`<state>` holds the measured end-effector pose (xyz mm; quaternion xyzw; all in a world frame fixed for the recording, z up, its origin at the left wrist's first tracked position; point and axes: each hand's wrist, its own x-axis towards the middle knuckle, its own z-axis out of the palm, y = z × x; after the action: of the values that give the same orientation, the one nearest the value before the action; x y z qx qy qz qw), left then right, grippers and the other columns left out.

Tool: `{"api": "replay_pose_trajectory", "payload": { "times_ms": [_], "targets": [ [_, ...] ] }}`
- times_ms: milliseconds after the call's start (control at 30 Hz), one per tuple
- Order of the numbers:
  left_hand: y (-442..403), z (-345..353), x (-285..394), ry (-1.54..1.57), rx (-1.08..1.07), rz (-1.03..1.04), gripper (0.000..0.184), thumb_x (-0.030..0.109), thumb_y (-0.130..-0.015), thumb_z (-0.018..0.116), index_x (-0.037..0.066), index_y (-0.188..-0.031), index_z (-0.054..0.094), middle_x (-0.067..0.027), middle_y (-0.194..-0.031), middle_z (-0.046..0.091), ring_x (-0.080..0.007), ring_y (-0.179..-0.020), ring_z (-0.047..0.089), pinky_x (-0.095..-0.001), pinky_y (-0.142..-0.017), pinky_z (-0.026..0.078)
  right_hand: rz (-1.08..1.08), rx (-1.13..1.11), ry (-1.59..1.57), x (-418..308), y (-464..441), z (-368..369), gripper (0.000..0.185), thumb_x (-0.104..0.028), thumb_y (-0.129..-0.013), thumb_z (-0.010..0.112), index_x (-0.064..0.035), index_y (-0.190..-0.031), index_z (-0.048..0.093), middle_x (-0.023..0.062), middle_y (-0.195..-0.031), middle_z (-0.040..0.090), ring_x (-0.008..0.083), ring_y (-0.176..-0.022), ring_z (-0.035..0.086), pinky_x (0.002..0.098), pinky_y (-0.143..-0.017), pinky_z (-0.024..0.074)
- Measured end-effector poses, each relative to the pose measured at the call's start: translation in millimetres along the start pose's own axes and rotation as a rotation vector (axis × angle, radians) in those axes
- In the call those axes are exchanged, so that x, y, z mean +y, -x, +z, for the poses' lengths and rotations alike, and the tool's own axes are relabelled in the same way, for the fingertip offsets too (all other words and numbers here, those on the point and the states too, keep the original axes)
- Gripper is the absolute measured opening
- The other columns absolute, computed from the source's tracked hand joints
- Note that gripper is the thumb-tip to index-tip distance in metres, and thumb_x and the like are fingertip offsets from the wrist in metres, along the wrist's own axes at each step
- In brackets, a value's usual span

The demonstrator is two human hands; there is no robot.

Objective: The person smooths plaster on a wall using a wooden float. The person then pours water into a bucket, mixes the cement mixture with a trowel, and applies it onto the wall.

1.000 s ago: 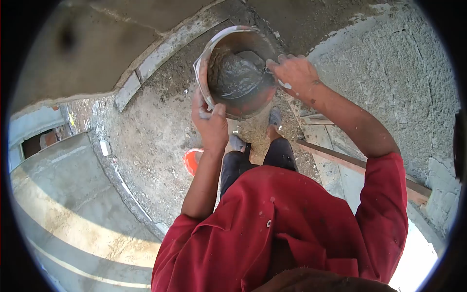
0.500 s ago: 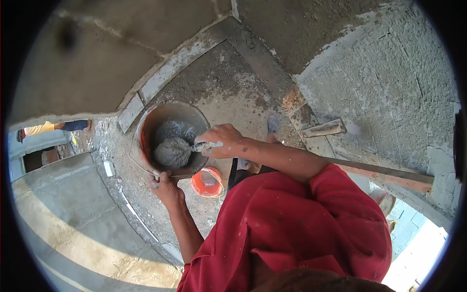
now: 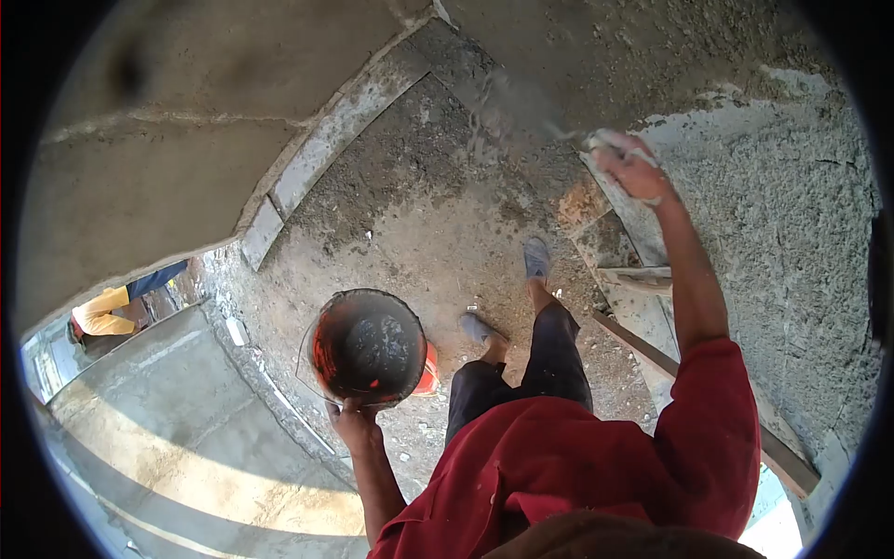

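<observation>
My left hand (image 3: 355,425) grips the near rim of a dark, mortar-stained bucket (image 3: 368,349), which is tilted so that its inside shows, with wet grey residue and orange patches. Out to the upper right, my right hand (image 3: 631,170) is closed around the pale handle of a trowel (image 3: 596,142), its fingers blurred by motion. The blade is too smeared to make out. A grey streak of mortar (image 3: 498,116) blurs across the surface beyond it. Partly behind the bucket is a small orange pail (image 3: 429,371).
Rough mortared wall (image 3: 773,214) rises on the right, with a wooden float (image 3: 643,279) and a long wooden plank (image 3: 643,345) beside it. Smooth grey slabs (image 3: 177,177) border the upper left. Another person (image 3: 107,312) in yellow bends at the far left.
My right hand has swung from inside the bucket up and right with the trowel. The mortar lump has left the bucket, which my left hand has moved slightly down and right.
</observation>
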<state>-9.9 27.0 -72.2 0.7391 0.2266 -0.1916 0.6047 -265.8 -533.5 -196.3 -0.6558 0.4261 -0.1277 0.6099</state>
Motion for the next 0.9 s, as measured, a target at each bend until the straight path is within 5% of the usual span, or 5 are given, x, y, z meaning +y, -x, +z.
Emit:
{"api": "replay_pose_trajectory", "payload": {
  "times_ms": [100,233,533,700,900],
  "targets": [
    [15,40,-1,-0.006,-0.111,-0.067,0.068,-0.011,-0.084,0.048,0.008,-0.149,0.044,-0.0163,-0.133,0.058,-0.0311,-0.110,0.067,-0.0452,-0.082,0.066,-0.165,0.285,0.332,-125,79,-92,0.046,-0.026,-0.097,0.070,0.0048,-0.131,0.063,0.0093,-0.097,0.073,0.0167,-0.079,0.066,0.0316,-0.069,0.0519],
    [29,81,6,0.067,-0.349,-0.058,0.067,-0.013,-0.083,0.047,0.008,-0.147,0.046,-0.0147,-0.131,0.059,-0.0295,-0.110,0.066,-0.0440,-0.085,0.065,-0.256,0.107,0.638,-203,150,-34,0.041,-0.019,-0.088,0.075,-0.0061,-0.127,0.068,0.0194,-0.118,0.073,0.0323,-0.103,0.072,0.0400,-0.085,0.0552],
    [81,127,65,0.068,-0.671,0.360,0.068,-0.010,-0.078,0.047,0.000,-0.145,0.049,-0.0105,-0.129,0.061,-0.0189,-0.111,0.065,-0.0311,-0.089,0.057,-0.715,-0.077,1.380,-200,180,176,0.041,-0.015,-0.079,0.073,-0.0130,-0.120,0.064,0.0069,-0.103,0.069,0.0252,-0.104,0.069,0.0399,-0.082,0.0511],
    [105,93,113,0.109,-0.673,0.711,0.069,-0.008,-0.076,0.045,-0.004,-0.144,0.051,-0.0109,-0.133,0.060,-0.0193,-0.120,0.060,-0.0322,-0.102,0.048,-0.905,0.144,1.472,-292,204,169,0.039,-0.011,-0.083,0.070,-0.0115,-0.122,0.062,0.0081,-0.101,0.069,0.0249,-0.104,0.069,0.0388,-0.081,0.0522],
    [87,40,119,0.083,-0.580,0.815,0.078,-0.004,-0.076,0.046,0.000,-0.153,0.043,-0.0115,-0.146,0.054,-0.0196,-0.128,0.056,-0.0322,-0.109,0.044,-0.417,-0.329,1.189,-285,189,212,0.039,-0.032,-0.087,0.070,-0.0173,-0.124,0.069,0.0082,-0.115,0.072,0.0292,-0.110,0.067,0.0415,-0.095,0.0505]
  ]
}}
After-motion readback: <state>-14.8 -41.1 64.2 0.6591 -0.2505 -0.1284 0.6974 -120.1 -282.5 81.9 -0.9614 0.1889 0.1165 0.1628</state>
